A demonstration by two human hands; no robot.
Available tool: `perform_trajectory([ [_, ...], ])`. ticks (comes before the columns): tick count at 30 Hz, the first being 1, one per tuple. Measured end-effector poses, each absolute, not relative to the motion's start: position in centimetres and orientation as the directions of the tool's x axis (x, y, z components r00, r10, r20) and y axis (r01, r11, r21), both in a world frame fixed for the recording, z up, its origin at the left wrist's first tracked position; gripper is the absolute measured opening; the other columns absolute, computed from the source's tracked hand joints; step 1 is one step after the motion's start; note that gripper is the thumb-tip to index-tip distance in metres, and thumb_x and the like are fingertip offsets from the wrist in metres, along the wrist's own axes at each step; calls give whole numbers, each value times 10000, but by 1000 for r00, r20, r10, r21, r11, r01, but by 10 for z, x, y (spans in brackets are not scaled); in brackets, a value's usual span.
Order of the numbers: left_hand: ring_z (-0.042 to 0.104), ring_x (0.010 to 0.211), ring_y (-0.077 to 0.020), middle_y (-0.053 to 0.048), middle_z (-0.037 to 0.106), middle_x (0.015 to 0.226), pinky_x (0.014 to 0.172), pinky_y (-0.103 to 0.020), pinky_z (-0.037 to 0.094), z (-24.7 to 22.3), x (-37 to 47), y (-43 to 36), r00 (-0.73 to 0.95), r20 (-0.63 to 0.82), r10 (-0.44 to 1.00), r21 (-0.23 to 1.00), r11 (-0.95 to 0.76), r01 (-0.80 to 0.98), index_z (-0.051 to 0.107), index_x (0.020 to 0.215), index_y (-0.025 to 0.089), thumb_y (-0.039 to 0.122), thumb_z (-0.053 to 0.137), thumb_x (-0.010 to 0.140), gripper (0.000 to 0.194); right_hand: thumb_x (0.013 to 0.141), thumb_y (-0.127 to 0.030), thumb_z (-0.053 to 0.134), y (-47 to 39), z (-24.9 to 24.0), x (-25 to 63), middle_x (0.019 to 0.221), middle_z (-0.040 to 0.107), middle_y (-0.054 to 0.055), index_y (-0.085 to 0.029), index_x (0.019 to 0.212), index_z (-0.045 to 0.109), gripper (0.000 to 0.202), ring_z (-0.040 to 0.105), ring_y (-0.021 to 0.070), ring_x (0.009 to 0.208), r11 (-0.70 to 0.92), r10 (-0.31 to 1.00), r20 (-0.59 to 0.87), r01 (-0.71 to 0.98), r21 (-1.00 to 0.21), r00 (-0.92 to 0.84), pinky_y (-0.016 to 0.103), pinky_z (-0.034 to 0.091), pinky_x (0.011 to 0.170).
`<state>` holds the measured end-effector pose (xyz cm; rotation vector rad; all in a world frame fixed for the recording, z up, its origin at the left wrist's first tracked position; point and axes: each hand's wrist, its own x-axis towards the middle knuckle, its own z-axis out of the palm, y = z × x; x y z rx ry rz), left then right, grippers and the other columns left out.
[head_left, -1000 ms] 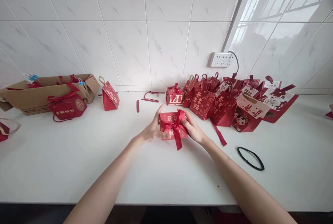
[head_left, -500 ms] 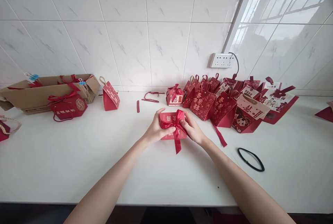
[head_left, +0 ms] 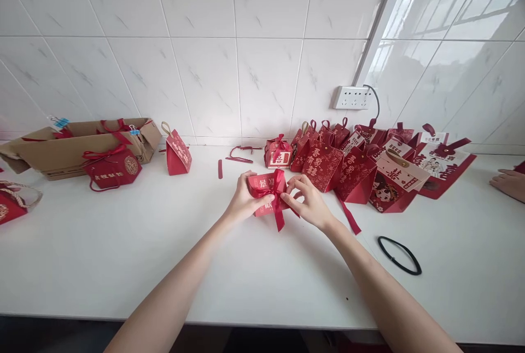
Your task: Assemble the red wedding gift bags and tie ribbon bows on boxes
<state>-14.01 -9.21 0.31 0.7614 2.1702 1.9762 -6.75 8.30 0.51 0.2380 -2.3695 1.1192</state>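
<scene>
A small red gift box [head_left: 264,180] with pale printed characters is held just over the white table. Red satin ribbon [head_left: 279,216] is tied in a bow across its top, one tail hanging down the front. My left hand [head_left: 243,197] grips the box's left side, its thumb pressing near the knot. At the bow's right side, my right hand [head_left: 307,200] pinches the ribbon between thumb and fingertips, the other fingers curled. Behind stands another little red box [head_left: 279,154] with a bow.
Several red gift boxes [head_left: 355,175] crowd the right back. A cardboard box [head_left: 61,157] with clips, a hexagonal red box [head_left: 117,169] and a triangular box [head_left: 179,152] stand left. A black loop [head_left: 400,255] lies at right. Another person's hand [head_left: 508,184] shows at the far right edge.
My right hand has shifted from gripping the box's right side to pinching the bow. My left hand keeps its hold. Another person's hand has appeared at the right edge.
</scene>
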Motion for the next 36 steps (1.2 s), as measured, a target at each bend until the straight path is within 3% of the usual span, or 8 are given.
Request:
perform_trajectory([
  [4,541,1047,-202,-63,452,1168,896,-335,455,3,-141,-93,-866,269,422,952,21,306,339,1084,225,336,758,598,651,805,-358,555,82,7,-67,696,594,4,-212,703,498,188,537,131,587,630,57,391,-271,-728,-918,280,472,573],
  [8,548,1031,-204,-56,476,1128,880,-337,461,5,-140,-93,-878,248,411,958,29,284,351,1080,225,333,765,592,650,811,-348,543,81,12,-65,662,672,5,-207,711,504,178,575,134,555,557,70,275,-191,-808,-959,255,438,532],
  [16,558,1016,-199,-48,509,1083,871,-337,471,8,-139,-94,-902,207,379,974,4,225,405,1047,211,317,771,598,589,781,-316,548,69,16,-58,548,616,-25,-215,613,452,218,544,120,490,631,47,225,-146,-762,-973,247,413,531],
  [22,579,1009,-216,-67,513,1125,833,-355,503,6,-139,-93,-921,138,364,990,-35,134,389,1115,219,277,795,572,680,782,-250,518,59,11,-54,529,594,-39,-219,611,424,197,514,108,451,672,-1,236,-175,-719,-972,236,402,519],
  [27,596,982,-223,-58,533,1101,824,-377,507,12,-138,-94,-901,92,424,996,-56,75,340,1147,226,276,794,569,736,772,-219,513,58,8,-54,548,582,-41,-223,622,405,186,479,106,458,726,-34,289,-222,-650,-957,229,384,510],
  [36,573,1050,-244,-96,512,1185,878,-432,485,7,-142,-96,-862,92,499,995,-22,93,274,1225,229,258,789,604,807,796,-251,534,59,9,-54,540,570,-47,-215,661,477,151,473,96,452,692,-71,277,-247,-678,-958,226,384,519],
])
